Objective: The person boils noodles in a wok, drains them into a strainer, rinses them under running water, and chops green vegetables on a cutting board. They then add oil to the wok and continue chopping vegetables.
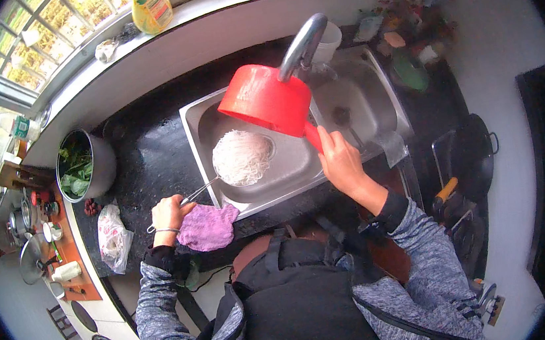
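My left hand (167,216) grips the handle of a long-handled strainer (200,191). Its bowl, hidden under a mound of pale noodles (242,157), is over the left basin (297,167) of a steel double sink. The handle of a red plastic dipper (265,98) is in my right hand (344,162). The dipper is tilted above the sink, its mouth facing down toward the noodles, and I cannot tell whether water is coming out. A curved metal faucet (303,47) passes over the dipper's far side. A purple cloth (208,226) lies on the counter edge beside my left hand.
Left on the dark counter (151,153) are a pot of leafy greens (85,165) and a plastic bag (114,239). A white tub (328,42) stands behind the sink. A yellow spray bottle (151,8) sits on the windowsill. At right is a black wok (470,156).
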`<state>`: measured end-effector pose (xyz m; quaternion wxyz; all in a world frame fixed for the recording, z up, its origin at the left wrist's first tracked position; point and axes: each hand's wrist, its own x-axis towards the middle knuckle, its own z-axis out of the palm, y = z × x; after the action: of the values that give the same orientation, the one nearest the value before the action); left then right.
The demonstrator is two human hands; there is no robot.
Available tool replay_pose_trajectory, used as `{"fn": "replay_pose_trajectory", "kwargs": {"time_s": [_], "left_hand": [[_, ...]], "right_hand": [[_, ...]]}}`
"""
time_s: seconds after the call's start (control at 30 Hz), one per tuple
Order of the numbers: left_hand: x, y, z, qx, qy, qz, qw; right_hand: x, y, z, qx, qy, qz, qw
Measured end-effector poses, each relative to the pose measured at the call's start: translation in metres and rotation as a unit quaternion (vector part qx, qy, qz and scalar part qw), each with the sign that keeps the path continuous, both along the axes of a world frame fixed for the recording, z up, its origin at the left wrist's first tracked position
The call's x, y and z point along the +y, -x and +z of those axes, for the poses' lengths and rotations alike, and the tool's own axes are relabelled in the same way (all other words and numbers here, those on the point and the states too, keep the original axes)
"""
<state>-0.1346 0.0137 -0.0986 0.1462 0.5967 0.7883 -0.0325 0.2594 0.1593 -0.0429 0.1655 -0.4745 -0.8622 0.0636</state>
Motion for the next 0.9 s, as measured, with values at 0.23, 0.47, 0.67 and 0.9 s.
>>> {"fn": "replay_pose_trajectory", "kwargs": {"time_s": [0.23, 0.47, 0.67, 0.9], "left_hand": [[-0.001, 0.002, 0.016, 0.014, -0.012, 0.001, 1.0], [0.01, 0.002, 0.042, 0.023, -0.001, 0.026, 0.999], [0.027, -0.003, 0.059, 0.008, -0.015, 0.03, 0.999], [0.044, -0.015, 0.052, -0.013, -0.023, 0.038, 0.999]], "right_hand": [[0.016, -0.007, -0.019, -0.068, 0.076, -0.086, 0.991], [0.018, -0.001, -0.073, -0.04, 0.28, -0.103, 0.954], [0.017, 0.009, -0.12, 0.103, 0.419, -0.122, 0.894], [0.017, -0.003, -0.131, 0.316, 0.618, -0.125, 0.709]]}}
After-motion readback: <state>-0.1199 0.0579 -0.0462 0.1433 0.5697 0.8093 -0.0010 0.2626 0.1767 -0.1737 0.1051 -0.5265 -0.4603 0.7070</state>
